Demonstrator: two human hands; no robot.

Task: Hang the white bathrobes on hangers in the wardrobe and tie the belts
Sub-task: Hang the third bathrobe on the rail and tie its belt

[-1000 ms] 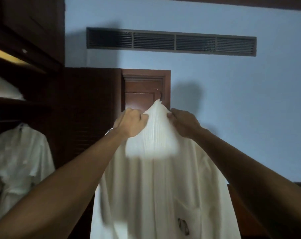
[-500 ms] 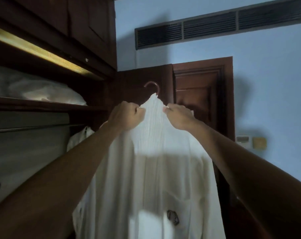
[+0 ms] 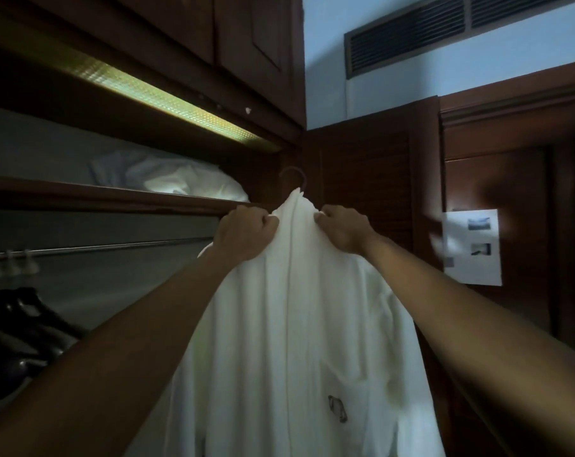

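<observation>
A person holds a white bathrobe up at the open wardrobe, one hand on each side of its collar. The left hand is curled tight into the cloth at the left shoulder; the right hand is curled the same way at the right shoulder, its fingers bunching the fabric. Between the two fists the collar rises to a peak, and the curved hook of a hanger stands out just above it, in front of the dark louvred door. The robe hangs straight down from the hands to the bottom of the frame, a small emblem on its chest pocket.

The hook sits above the shelf edge, which carries a white pillow under a lit strip lamp. Below the shelf a metal rail runs leftward from the left hand, with clip hooks at its far end and open rail between. Dark items lie low at the left. To the right, a paper notice hangs on a wooden door.
</observation>
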